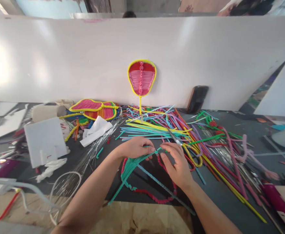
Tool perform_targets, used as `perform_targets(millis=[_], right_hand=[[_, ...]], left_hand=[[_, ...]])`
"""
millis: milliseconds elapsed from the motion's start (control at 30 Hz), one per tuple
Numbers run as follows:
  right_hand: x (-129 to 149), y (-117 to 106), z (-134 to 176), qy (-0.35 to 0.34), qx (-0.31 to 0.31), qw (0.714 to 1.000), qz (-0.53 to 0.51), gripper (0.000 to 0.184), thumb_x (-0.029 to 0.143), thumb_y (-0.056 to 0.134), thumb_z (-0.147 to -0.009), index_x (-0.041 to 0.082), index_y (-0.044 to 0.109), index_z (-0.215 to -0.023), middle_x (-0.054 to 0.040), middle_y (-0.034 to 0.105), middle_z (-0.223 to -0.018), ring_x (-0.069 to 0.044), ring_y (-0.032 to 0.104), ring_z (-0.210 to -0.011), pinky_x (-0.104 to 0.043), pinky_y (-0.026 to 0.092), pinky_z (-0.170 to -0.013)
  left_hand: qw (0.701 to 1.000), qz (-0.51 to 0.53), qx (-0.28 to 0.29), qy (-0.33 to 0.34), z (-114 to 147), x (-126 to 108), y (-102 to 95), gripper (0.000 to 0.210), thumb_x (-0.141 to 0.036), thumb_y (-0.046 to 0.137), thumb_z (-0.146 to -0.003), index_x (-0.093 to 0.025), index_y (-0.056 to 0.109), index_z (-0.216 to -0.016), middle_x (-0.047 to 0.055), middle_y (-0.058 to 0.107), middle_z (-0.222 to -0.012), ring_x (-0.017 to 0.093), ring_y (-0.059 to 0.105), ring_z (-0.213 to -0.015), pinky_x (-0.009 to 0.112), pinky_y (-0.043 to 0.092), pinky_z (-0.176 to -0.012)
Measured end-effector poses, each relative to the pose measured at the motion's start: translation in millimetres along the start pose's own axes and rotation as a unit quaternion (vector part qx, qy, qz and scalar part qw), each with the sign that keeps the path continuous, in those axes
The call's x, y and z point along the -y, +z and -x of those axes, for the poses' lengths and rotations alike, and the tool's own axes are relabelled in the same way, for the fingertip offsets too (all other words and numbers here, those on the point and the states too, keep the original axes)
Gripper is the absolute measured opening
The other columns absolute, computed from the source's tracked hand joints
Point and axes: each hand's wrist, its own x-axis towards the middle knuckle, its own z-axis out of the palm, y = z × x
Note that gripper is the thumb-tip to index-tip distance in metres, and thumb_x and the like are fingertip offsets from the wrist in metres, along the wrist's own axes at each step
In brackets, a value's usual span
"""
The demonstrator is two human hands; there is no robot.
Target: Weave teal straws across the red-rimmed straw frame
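Teal pipe cleaners [133, 165] fan down from my left hand [140, 148], whose thumb and fingers pinch them at the upper edge of a rounded frame. Red fuzzy wrapping [154, 197] covers much of that frame, and a light blue twisted strip [154, 178] crosses its middle. My right hand [176, 161] is at the frame's upper right, fingers curled around the end of a teal strand; the exact contact of thumb and fingertips is partly hidden. Just behind the right fingers lie yellow-handled scissors [191, 154], blades pointing away.
A pink fan shape with yellow edging [141, 78] leans on the white board [84, 58]. Loose pipe cleaners [154, 130] cover the table behind my hands. A phone [197, 99] stands at right. Purple glue guns lie at both sides, one [278, 204] at right. A white cable [65, 174] loops at left.
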Motion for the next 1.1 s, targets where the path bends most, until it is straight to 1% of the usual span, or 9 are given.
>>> perform_targets(millis=[167, 367, 500, 667, 733, 833, 900, 967, 1100], right_hand=[[-5.8, -1.3, -1.3, 0.049, 0.025, 0.998, -0.039, 0.026, 0.025, 0.045, -0.091, 0.022, 0.058, -0.113, -0.0091, 0.061, -0.111, -0.023, 0.054, -0.108, -0.040, 0.044, -0.092], [-1.0, -2.5, -1.4, 0.103, 0.021, 0.993, -0.057, 0.009, 0.028, 0.056, -0.086, 0.021, 0.061, -0.086, -0.0032, 0.066, -0.082, -0.017, 0.062, -0.075, -0.030, 0.051, -0.070], [4.8, -6.6, -3.1, -0.056, -0.010, 0.998, -0.006, 0.005, 0.016, 0.058, -0.083, 0.020, 0.061, -0.083, -0.0032, 0.065, -0.076, -0.016, 0.060, -0.072, -0.029, 0.049, -0.067], [11.6, -9.1, -3.1, -0.197, 0.079, 0.976, 0.056, 0.016, 0.017, 0.063, -0.080, 0.020, 0.064, -0.095, -0.0058, 0.069, -0.084, -0.019, 0.060, -0.077, -0.036, 0.046, -0.071], [11.7, -7.2, -1.7, -0.166, 0.093, 0.982, 0.009, 0.016, 0.017, 0.059, -0.083, 0.020, 0.064, -0.098, -0.0058, 0.068, -0.085, -0.019, 0.059, -0.077, -0.035, 0.046, -0.071], [7.1, -2.5, 0.5, -0.010, 0.060, 0.992, -0.114, 0.014, 0.019, 0.058, -0.084, 0.021, 0.062, -0.097, -0.0028, 0.063, -0.079, -0.015, 0.057, -0.070, -0.029, 0.046, -0.065], [1.9, 0.3, 1.2, 0.139, 0.033, 0.965, -0.221, 0.020, 0.031, 0.062, -0.082, 0.022, 0.060, -0.100, -0.0013, 0.061, -0.079, -0.014, 0.056, -0.066, -0.027, 0.045, -0.061], [-2.8, 1.5, 1.0, 0.269, 0.046, 0.896, -0.351, 0.029, 0.044, 0.060, -0.082, 0.020, 0.059, -0.099, -0.0020, 0.062, -0.079, -0.013, 0.056, -0.065, -0.026, 0.044, -0.059], [-4.0, 0.4, -0.2, 0.377, 0.191, 0.746, -0.514, 0.040, 0.052, 0.060, -0.079, 0.015, 0.063, -0.091, -0.0074, 0.068, -0.079, -0.013, 0.060, -0.065, -0.025, 0.042, -0.059]], left_hand=[[0.999, 0.015, 0.020, 0.024, 0.2, -2.9, -0.6, 0.033, -0.043, 0.046, -0.086, -0.013, 0.060, -0.085, 0.005, 0.068, -0.074, 0.015, 0.064, -0.069, 0.022, 0.048, -0.064], [0.999, -0.027, 0.030, 0.017, 1.6, -1.2, -3.8, 0.023, -0.038, 0.062, -0.075, -0.016, 0.062, -0.081, -0.001, 0.065, -0.068, 0.012, 0.060, -0.066, 0.018, 0.043, -0.060], [1.000, 0.012, 0.014, 0.013, 0.1, 2.6, -1.3, 0.023, -0.038, 0.059, -0.078, -0.015, 0.059, -0.078, -0.001, 0.063, -0.066, 0.011, 0.059, -0.063, 0.019, 0.043, -0.060], [0.999, -0.013, 0.001, 0.041, -0.8, 2.8, -0.7, 0.027, -0.039, 0.053, -0.083, -0.015, 0.057, -0.073, -0.001, 0.062, -0.066, 0.010, 0.057, -0.063, 0.018, 0.042, -0.062], [0.999, -0.027, 0.001, 0.045, -0.1, 1.7, -1.3, 0.027, -0.039, 0.052, -0.083, -0.015, 0.057, -0.072, -0.001, 0.062, -0.065, 0.010, 0.056, -0.063, 0.018, 0.042, -0.062], [1.000, 0.010, 0.011, 0.027, 1.0, 0.9, -1.0, 0.025, -0.039, 0.053, -0.083, -0.015, 0.057, -0.077, 0.000, 0.062, -0.067, 0.011, 0.059, -0.065, 0.019, 0.044, -0.061], [0.999, 0.036, 0.021, 0.022, 1.5, 0.4, -0.3, 0.024, -0.039, 0.054, -0.083, -0.015, 0.057, -0.080, 0.001, 0.063, -0.069, 0.012, 0.060, -0.065, 0.020, 0.045, -0.061], [0.998, 0.048, 0.036, 0.034, 2.0, -0.4, 0.0, 0.024, -0.038, 0.055, -0.083, -0.014, 0.057, -0.080, 0.001, 0.063, -0.070, 0.012, 0.060, -0.064, 0.021, 0.046, -0.061], [0.996, 0.034, 0.041, 0.066, 2.8, -2.0, -1.3, 0.024, -0.038, 0.054, -0.084, -0.014, 0.059, -0.080, 0.001, 0.062, -0.070, 0.011, 0.058, -0.064, 0.019, 0.044, -0.061]])
